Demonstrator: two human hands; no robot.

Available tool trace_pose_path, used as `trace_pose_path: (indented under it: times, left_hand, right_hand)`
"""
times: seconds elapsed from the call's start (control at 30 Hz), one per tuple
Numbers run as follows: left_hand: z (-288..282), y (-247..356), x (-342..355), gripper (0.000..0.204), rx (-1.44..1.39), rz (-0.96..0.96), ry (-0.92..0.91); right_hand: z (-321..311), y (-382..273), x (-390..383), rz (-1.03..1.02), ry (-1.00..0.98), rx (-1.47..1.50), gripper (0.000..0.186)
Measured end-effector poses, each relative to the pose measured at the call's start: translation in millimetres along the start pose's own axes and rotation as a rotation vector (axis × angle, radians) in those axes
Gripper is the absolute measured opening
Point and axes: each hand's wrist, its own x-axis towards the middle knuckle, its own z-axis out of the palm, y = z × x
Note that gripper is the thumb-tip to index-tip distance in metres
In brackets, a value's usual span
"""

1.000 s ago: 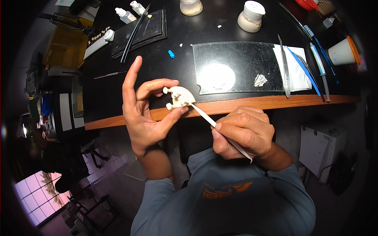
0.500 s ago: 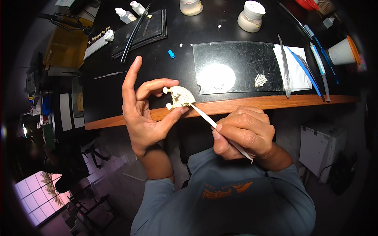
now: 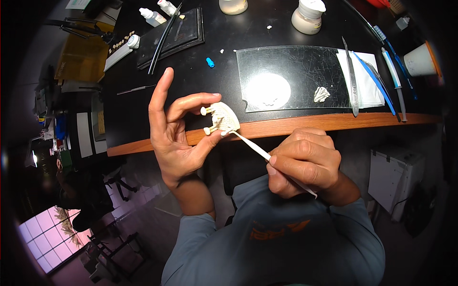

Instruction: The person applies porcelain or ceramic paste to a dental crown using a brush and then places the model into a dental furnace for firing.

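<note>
Presently: left hand point(image 3: 179, 138) part-open, pale model point(image 3: 228, 114) pinched between thumb and bent finger | right hand point(image 3: 305, 164) closed round white tool point(image 3: 254, 147) | tip contact unclear; press lightly, brace model.

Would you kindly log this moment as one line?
left hand: holds cream model | right hand: holds white tool, tip at model's edge | table: glass plate, small blue piece
</note>
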Motion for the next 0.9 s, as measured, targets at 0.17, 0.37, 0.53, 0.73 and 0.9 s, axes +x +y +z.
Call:
trace_pose_path:
  times: [0.17, 0.37, 0.53, 0.73, 0.9]
  left_hand:
    - [5.7, 4.2, 0.1, 0.120, -0.045, -0.024, 0.049]
    - [5.1, 4.2, -0.3, 0.120, -0.046, -0.027, 0.045]
    - [5.4, 4.9, -0.3, 0.120, -0.042, -0.027, 0.042]
    - [4.8, 4.3, -0.2, 0.120, -0.045, -0.032, 0.033]
    - [5.9, 6.2, 0.2, 0.121, -0.056, -0.054, 0.042]
  right_hand:
    - [0.0, -0.1, 0.8, -0.017, -0.024, 0.004, 0.023]
    - [0.0, -0.1, 2.2, -0.021, -0.053, -0.010, 0.025]
    - [0.8, -0.8, 0.7, -0.006, -0.044, -0.003, 0.025]
    - [0.0, -1.4, 2.3, -0.006, -0.062, 0.005, 0.024]
    - [-0.6, -1.1, 2.7, -0.006, -0.075, 0.012, 0.024]
